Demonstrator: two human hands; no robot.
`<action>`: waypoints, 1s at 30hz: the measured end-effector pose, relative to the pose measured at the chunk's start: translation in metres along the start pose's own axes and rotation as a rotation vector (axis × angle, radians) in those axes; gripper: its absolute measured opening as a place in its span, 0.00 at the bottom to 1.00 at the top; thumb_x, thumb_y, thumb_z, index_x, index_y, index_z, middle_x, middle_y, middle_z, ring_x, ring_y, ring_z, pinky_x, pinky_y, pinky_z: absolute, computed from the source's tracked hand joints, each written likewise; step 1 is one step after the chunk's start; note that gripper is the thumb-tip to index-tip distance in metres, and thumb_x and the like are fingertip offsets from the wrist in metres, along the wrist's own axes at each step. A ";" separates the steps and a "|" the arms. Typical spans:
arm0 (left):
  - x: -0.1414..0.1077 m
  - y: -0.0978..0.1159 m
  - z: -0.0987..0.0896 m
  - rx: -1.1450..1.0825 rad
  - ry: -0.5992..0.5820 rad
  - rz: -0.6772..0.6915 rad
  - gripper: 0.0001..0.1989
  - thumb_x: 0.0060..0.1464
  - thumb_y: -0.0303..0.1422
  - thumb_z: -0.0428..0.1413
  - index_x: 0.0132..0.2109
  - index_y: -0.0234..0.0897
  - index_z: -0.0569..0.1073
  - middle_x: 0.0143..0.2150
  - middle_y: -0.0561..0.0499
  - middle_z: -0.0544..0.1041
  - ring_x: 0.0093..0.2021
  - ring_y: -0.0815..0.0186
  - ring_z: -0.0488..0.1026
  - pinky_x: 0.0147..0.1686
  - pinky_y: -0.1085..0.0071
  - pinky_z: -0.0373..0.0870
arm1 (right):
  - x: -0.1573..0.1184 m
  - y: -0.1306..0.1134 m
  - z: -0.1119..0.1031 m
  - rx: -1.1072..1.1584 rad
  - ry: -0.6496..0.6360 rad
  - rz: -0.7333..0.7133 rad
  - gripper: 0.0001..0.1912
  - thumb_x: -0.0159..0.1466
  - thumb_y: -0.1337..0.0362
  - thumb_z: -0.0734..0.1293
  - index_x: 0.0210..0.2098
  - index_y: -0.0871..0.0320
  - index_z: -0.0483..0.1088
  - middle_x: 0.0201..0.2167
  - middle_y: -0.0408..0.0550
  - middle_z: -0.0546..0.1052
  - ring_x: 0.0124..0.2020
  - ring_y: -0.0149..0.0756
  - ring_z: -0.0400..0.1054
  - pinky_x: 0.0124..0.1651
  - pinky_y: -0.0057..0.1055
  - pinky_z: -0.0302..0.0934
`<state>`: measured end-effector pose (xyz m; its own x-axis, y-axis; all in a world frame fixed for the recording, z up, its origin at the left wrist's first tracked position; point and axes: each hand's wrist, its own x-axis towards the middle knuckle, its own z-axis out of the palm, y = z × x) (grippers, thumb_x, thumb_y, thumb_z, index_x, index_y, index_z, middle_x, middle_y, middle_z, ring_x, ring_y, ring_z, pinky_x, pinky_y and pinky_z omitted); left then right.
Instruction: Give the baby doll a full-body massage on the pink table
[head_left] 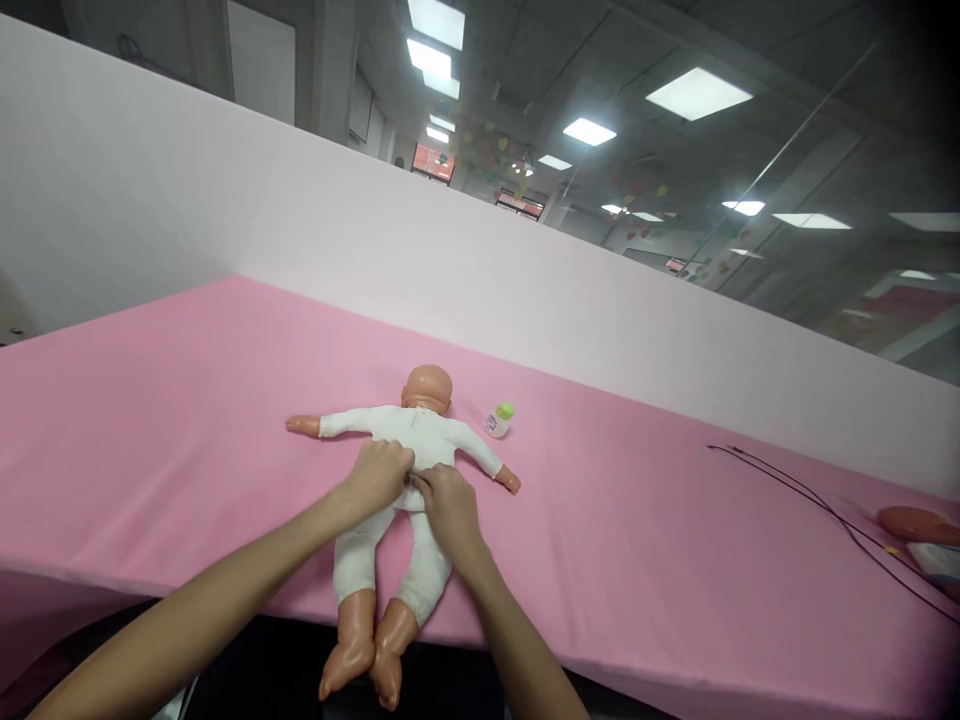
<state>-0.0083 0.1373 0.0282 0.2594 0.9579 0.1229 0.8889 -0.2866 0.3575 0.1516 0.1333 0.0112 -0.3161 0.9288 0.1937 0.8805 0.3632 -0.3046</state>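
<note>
A baby doll [420, 432] with a white cloth body and tan plastic head, hands and feet lies on the pink-covered table, the back of its head facing up. Its arms stretch out sideways, and its feet hang over the front edge. My left hand [381, 472] is closed on the doll's lower back, knuckles up. Close beside it, my right hand [448, 500] is closed too, thumb and fingers pinching the white cloth of the back. My own hands hide the fingertips in part. A small bottle with a green cap [499, 420] stands near the doll's right-side arm.
The pink tablecloth [630, 560] runs up to a white partition [375, 240] behind the doll. A thin black cable [810, 492] lies at the right. Past it, a brown object [911, 523] and a white item [937, 560] sit at the table's right end.
</note>
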 end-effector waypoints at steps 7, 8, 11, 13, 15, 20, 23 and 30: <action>0.053 -0.015 -0.029 0.031 0.186 -0.036 0.12 0.65 0.27 0.49 0.37 0.35 0.76 0.37 0.45 0.78 0.34 0.61 0.74 0.33 0.67 0.59 | 0.063 0.020 -0.031 0.198 0.235 0.060 0.12 0.70 0.65 0.63 0.48 0.59 0.75 0.49 0.52 0.79 0.50 0.43 0.72 0.51 0.34 0.62; 0.060 -0.015 -0.025 0.037 0.191 -0.049 0.11 0.66 0.29 0.50 0.37 0.34 0.76 0.37 0.44 0.79 0.35 0.60 0.75 0.33 0.67 0.60 | 0.070 0.021 -0.028 0.164 0.217 0.044 0.12 0.70 0.65 0.63 0.49 0.59 0.75 0.49 0.53 0.79 0.51 0.43 0.72 0.51 0.35 0.62; 0.074 -0.016 -0.005 0.064 0.195 -0.090 0.11 0.65 0.34 0.53 0.37 0.33 0.77 0.40 0.41 0.80 0.40 0.56 0.77 0.35 0.66 0.63 | 0.084 0.020 -0.009 0.012 0.166 0.063 0.10 0.70 0.64 0.64 0.46 0.60 0.75 0.45 0.54 0.80 0.47 0.45 0.73 0.49 0.35 0.62; 0.080 -0.018 0.010 0.079 0.192 -0.119 0.12 0.65 0.34 0.53 0.37 0.33 0.78 0.40 0.39 0.81 0.41 0.54 0.78 0.37 0.64 0.64 | 0.088 0.019 0.005 -0.107 0.159 0.115 0.09 0.70 0.65 0.64 0.44 0.61 0.75 0.43 0.56 0.80 0.46 0.46 0.73 0.48 0.36 0.62; 0.084 -0.019 0.021 0.087 0.180 -0.141 0.13 0.65 0.33 0.52 0.37 0.33 0.79 0.39 0.37 0.81 0.41 0.52 0.79 0.37 0.63 0.65 | 0.090 0.018 0.017 -0.183 0.148 0.152 0.09 0.71 0.68 0.62 0.43 0.63 0.75 0.43 0.59 0.80 0.46 0.48 0.73 0.47 0.37 0.61; 0.084 -0.017 0.024 0.097 0.153 -0.134 0.15 0.65 0.29 0.50 0.36 0.32 0.80 0.37 0.36 0.81 0.40 0.51 0.79 0.37 0.62 0.65 | 0.088 0.017 0.021 -0.203 0.122 0.183 0.12 0.72 0.70 0.59 0.43 0.63 0.75 0.41 0.61 0.80 0.45 0.47 0.73 0.44 0.36 0.60; 0.073 -0.021 0.008 0.099 0.152 -0.085 0.14 0.64 0.29 0.50 0.35 0.34 0.79 0.35 0.39 0.80 0.38 0.54 0.78 0.36 0.64 0.63 | 0.077 0.021 0.007 -0.169 0.116 0.166 0.12 0.72 0.70 0.59 0.40 0.60 0.75 0.40 0.56 0.80 0.43 0.44 0.73 0.43 0.34 0.60; 0.043 -0.026 -0.005 -0.010 0.125 0.104 0.09 0.57 0.26 0.53 0.30 0.37 0.75 0.36 0.46 0.79 0.34 0.63 0.72 0.33 0.67 0.60 | 0.049 0.018 -0.008 0.125 0.134 -0.015 0.11 0.67 0.69 0.66 0.48 0.59 0.74 0.50 0.53 0.76 0.51 0.42 0.71 0.52 0.33 0.62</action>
<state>-0.0219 0.1863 0.0286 0.3007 0.9136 0.2738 0.8555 -0.3852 0.3459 0.1547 0.1846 0.0229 -0.2716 0.9079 0.3194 0.8224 0.3913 -0.4130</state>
